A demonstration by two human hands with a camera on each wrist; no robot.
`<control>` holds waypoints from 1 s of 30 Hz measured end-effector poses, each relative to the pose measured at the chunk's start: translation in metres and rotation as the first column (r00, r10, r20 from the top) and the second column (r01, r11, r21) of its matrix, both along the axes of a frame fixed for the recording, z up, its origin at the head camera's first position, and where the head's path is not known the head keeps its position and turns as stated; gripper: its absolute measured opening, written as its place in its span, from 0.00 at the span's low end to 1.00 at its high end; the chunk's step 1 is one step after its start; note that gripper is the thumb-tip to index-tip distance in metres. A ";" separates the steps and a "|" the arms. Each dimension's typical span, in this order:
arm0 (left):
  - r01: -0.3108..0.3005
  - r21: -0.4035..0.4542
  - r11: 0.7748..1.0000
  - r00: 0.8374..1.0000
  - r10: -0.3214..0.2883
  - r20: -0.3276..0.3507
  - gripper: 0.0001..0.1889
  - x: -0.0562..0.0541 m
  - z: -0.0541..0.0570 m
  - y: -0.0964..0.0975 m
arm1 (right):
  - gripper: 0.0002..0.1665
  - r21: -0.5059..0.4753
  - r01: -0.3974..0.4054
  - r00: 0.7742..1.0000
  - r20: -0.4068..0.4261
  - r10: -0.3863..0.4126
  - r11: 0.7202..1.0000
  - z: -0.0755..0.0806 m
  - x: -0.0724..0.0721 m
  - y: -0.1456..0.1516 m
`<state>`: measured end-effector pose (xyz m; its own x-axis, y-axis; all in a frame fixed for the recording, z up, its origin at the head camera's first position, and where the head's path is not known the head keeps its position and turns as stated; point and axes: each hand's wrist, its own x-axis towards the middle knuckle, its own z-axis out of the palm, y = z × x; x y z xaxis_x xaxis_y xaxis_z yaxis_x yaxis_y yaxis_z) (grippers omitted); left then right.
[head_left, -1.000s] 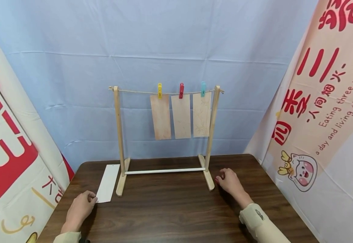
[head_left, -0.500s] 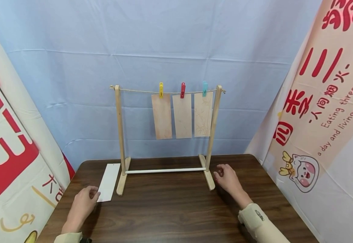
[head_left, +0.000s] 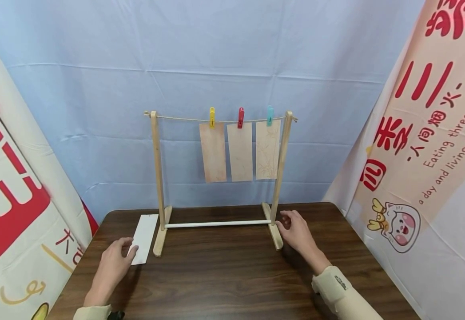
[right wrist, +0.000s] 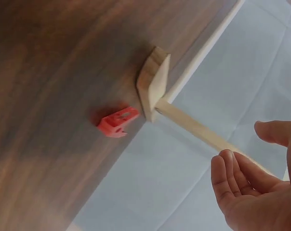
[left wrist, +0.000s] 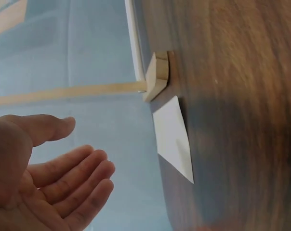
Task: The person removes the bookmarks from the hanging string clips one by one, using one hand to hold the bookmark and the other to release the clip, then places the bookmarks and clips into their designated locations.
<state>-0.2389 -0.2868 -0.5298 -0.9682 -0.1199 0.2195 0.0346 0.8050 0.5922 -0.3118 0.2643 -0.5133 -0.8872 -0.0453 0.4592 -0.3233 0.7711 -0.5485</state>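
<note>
My left hand is raised over the near end of a blank white card on the table. In the left wrist view its fingers stay apart from the card and hold nothing. By the rack's right foot hovers my right hand, fingers loosely bent around nothing. Under it a red clothespin lies on the table, hidden in the head view. Three patterned paper cards hang from the rack's cord: one under a yellow clothespin, one under a red clothespin, one under a light-blue clothespin.
The wooden rack stands toward the back of the dark wooden table, a white bar joining its feet. Bare cord spans its left part. A light-blue cloth hangs behind, with printed cloths at both sides.
My left hand has lifted from the card's near corner and shifted right and forward. The right hand has risen slightly toward the rack, away from the red clothespin beneath. Cards and rack stay put.
</note>
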 end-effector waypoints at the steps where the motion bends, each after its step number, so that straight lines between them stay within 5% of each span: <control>1: 0.002 0.004 1.000 1.000 -0.002 -0.005 0.22 0.000 0.001 0.001 | 0.21 0.000 -0.004 1.000 -0.007 0.004 1.000 0.001 0.000 -0.001; 19: 0.053 0.036 0.998 0.992 -0.049 -0.113 0.21 0.003 0.017 0.021 | 0.22 -0.001 -0.049 0.998 -0.041 0.049 0.999 0.016 0.000 -0.020; 30: 0.067 0.019 0.998 0.966 -0.061 -0.250 0.17 0.000 0.020 0.034 | 0.22 0.005 -0.076 0.995 -0.064 0.076 0.997 0.025 0.001 -0.030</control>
<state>-0.2389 -0.2532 -0.5094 -0.8893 -0.0687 0.4522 0.2347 0.7801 0.5800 -0.3111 0.2340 -0.4885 -0.8500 -0.1124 0.5146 -0.4150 0.7445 -0.5230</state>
